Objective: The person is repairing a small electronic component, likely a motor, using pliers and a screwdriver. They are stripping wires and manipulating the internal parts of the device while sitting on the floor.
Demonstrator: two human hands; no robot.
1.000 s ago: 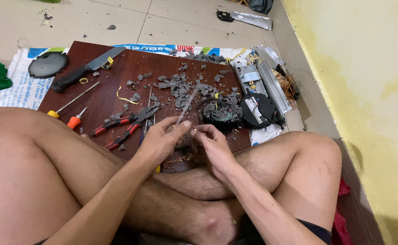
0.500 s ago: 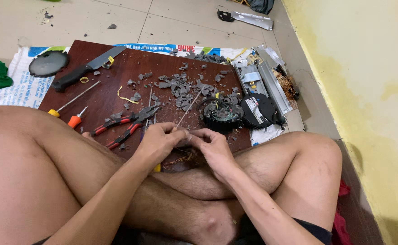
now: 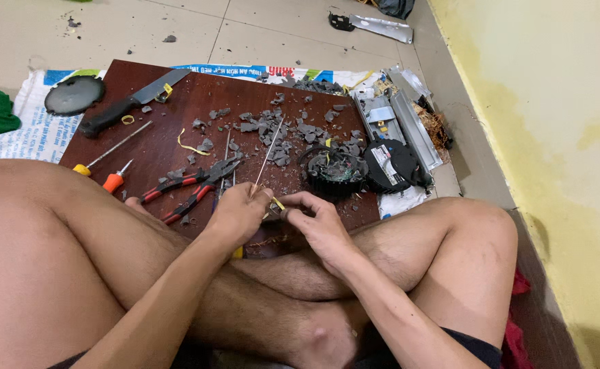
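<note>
The left hand (image 3: 240, 213) pinches a thin rod (image 3: 268, 156) slanting up and away, while the right hand (image 3: 319, 220), just beside it, grips its near end.

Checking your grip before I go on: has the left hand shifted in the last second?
Yes. The left hand has dropped slightly towards the near edge of the brown board, away from the red-handled pliers; the thin rod now leans right.

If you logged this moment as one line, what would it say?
left hand: pinching thin rod | right hand: gripping small yellow-tipped piece | nearby: red pliers, grey fragments on brown board
</note>
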